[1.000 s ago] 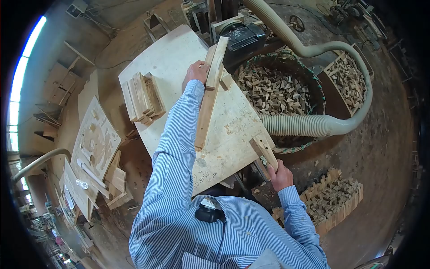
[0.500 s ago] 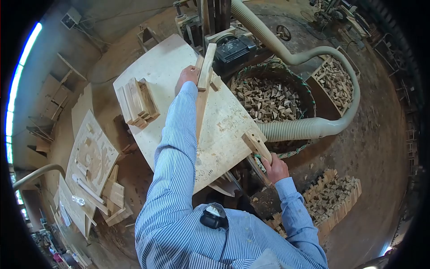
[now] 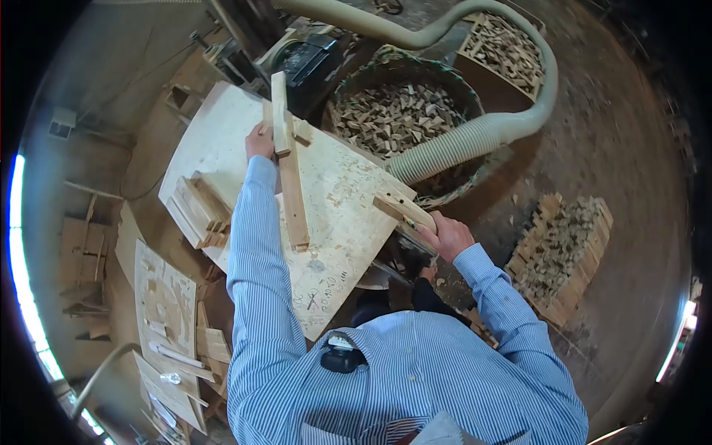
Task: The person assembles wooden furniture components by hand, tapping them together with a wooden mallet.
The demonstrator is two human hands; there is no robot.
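Observation:
At the far side of the pale worktable (image 3: 334, 215), my left hand (image 3: 259, 143) is closed against a wooden piece beside a raised wooden block (image 3: 279, 111); its fingertips are partly hidden. From under that block a long wooden strip (image 3: 294, 196) runs back toward me, flat on the table. My right hand (image 3: 449, 236) is wrapped round the near end of a wooden bar (image 3: 404, 211) with dark holes, at the table's right edge. Left of my left arm lies a small stack of wooden pieces (image 3: 194, 211).
Behind the table stands a dark motor (image 3: 302, 59). A ribbed hose (image 3: 452, 148) crosses a large basket (image 3: 471, 100) of wood offcuts. Another box of offcuts (image 3: 504, 52) stands beyond, and a block-walled pile (image 3: 560, 256) is on the floor at right. Boards (image 3: 167, 297) lie at left.
My view has turned, so the table and basket appear further left. The strip's near end now shows clear of my left sleeve. Both hands keep their places on the wood.

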